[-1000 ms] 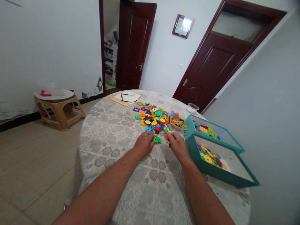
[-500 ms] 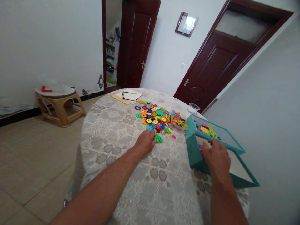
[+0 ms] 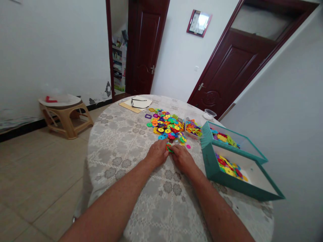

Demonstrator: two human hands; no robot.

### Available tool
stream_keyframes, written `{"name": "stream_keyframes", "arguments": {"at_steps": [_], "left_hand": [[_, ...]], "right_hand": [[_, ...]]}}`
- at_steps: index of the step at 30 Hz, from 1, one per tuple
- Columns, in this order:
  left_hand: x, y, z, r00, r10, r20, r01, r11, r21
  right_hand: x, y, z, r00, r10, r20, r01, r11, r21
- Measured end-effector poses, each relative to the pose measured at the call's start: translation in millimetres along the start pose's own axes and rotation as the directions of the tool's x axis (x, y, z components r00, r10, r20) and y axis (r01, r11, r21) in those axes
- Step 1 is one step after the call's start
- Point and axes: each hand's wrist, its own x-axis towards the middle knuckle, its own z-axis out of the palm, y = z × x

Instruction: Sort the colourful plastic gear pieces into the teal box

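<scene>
My left hand [image 3: 157,153] rests on the table just in front of a heap of coloured plastic flower-shaped discs [image 3: 167,126]. Its fingers are curled against a few green and orange discs [image 3: 169,148]. From the right, my right hand [image 3: 182,157] meets it, fingers closed on the same discs, which are partly hidden between both hands. A single pink disc [image 3: 188,146] lies beyond my right hand.
To the right stands a teal box [image 3: 210,161] with more discs in its two parts. A clear tub of discs [image 3: 193,129] sits beside the heap. Glasses [image 3: 138,102] lie on papers at the back left. A clear bowl [image 3: 209,114] stands at the back right.
My right hand has left the teal box and moved left to the discs at my left hand. The discs inside the box's near part now show. My left hand has barely moved.
</scene>
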Motion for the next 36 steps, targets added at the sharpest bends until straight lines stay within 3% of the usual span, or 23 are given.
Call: {"name": "stream_keyframes", "arguments": {"at_steps": [8, 13, 16, 19, 22, 25, 27, 30, 34, 36], "left_hand": [[-1, 0, -3.1, 1.0, -0.017, 0.025, 0.017, 0.999, -0.032], [-2, -2, -3.2, 1.0, -0.019, 0.003, 0.019, 0.996, -0.087], [0, -5, -0.9, 0.999, -0.002, -0.034, -0.003, 0.989, -0.149], [2, -7, 0.4, 0.996, 0.029, -0.088, -0.046, 0.977, -0.206], [3, -4, -2.6, 0.99, 0.061, -0.128, -0.093, 0.961, -0.261], [3, 4, -10.7, 0.991, 0.072, -0.113, -0.106, 0.936, -0.335], [1, 11, -17.3, 0.995, 0.08, -0.061, -0.098, 0.911, -0.4], [-2, 21, -25.2, 0.995, 0.082, 0.056, -0.041, 0.854, -0.518], [-3, 24, -28.6, 0.962, 0.122, 0.245, 0.106, 0.662, -0.742], [-3, 24, -29.0, 0.932, 0.157, 0.326, 0.191, 0.552, -0.812]], "right_hand": [[-11, 14, -10, 0.987, 0.133, -0.089, -0.119, 0.982, 0.15], [-30, 13, -48, 0.943, 0.219, -0.248, -0.193, 0.973, 0.125], [-50, 21, -79, 0.867, 0.258, -0.427, -0.283, 0.959, 0.006], [-74, 38, -99, 0.748, 0.321, -0.581, -0.457, 0.884, -0.101], [-91, 60, -98, 0.672, 0.324, -0.666, -0.554, 0.816, -0.162], [-97, 71, -85, 0.628, 0.221, -0.746, -0.501, 0.848, -0.171], [-94, 66, -76, 0.607, 0.154, -0.78, -0.432, 0.888, -0.16], [-85, 39, -69, 0.661, 0.096, -0.744, -0.268, 0.956, -0.115], [-74, -7, -61, 0.829, 0.016, -0.558, 0.016, 0.999, 0.052], [-71, -21, -55, 0.89, -0.029, -0.455, 0.113, 0.981, 0.161]]}}
